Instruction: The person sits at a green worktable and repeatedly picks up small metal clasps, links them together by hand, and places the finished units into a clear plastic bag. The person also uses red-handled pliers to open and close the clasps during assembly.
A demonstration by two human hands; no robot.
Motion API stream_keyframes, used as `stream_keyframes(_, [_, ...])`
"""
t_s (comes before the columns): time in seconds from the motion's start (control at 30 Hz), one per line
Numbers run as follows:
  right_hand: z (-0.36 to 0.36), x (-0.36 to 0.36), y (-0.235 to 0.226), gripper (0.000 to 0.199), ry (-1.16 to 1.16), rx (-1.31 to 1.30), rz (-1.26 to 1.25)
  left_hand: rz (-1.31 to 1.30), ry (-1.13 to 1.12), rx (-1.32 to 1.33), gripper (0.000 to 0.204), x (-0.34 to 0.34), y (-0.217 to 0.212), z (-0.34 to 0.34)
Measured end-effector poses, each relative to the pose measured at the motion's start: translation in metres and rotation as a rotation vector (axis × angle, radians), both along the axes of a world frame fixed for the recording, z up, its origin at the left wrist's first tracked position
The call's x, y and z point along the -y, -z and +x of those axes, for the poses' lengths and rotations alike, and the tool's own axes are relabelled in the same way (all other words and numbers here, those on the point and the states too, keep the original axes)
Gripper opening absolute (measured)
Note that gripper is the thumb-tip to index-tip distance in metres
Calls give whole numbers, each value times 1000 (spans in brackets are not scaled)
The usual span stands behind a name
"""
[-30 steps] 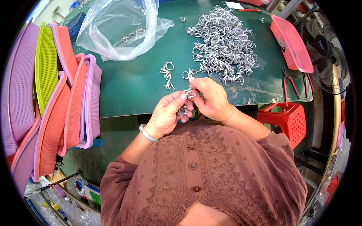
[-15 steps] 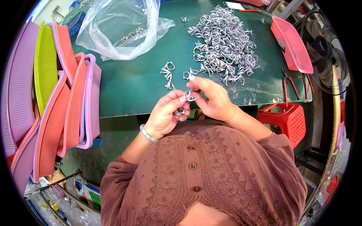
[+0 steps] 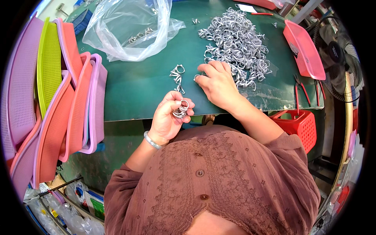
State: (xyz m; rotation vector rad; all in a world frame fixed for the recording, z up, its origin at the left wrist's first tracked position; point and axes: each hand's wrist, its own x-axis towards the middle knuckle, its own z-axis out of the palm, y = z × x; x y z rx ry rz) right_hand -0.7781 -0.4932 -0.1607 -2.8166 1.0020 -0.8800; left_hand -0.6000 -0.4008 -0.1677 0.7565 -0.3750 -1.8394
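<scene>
Close to the table's front edge, my left hand [image 3: 164,119] is closed around several silver-grey metal rings [image 3: 180,111], which show between thumb and fingers. My right hand [image 3: 219,88] reaches over the table at the near left side of a big heap of similar rings [image 3: 239,39]. Its thumb and fingertips pinch a metal ring [image 3: 198,76] that is partly hidden by the fingers. A short row of loose rings [image 3: 178,75] lies on the green table [image 3: 133,90] just beyond my left hand.
An open clear plastic bag [image 3: 133,39] with a few rings inside stands at the back left. Stacked plastic baskets [image 3: 74,113] crowd the left. On the right are a pink tray [image 3: 303,51], red-handled pliers [image 3: 301,90], a fan [image 3: 337,51] and a red stool [image 3: 299,129].
My right hand has left my left hand and moved forward to the heap's near edge. The ring that was between both hands now sits with the others in my left hand.
</scene>
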Motion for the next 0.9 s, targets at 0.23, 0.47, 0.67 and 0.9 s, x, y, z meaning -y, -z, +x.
stream_keyframes(0.23, [-4,5,-3,16,-142,401,407,12,-17,88,16,2,-8,-3])
stream_keyframes(0.47, [-5,1,-2,21,-201,702,752,5,-17,201,14,12,-9,-9])
stream_keyframes(0.67, [-2,-6,-8,35,-251,576,526,-23,-55,346,14,26,-15,-21])
stream_keyframes(0.9, [-2,-12,-8,42,-312,671,584,131,46,-69,18,27,-11,-14])
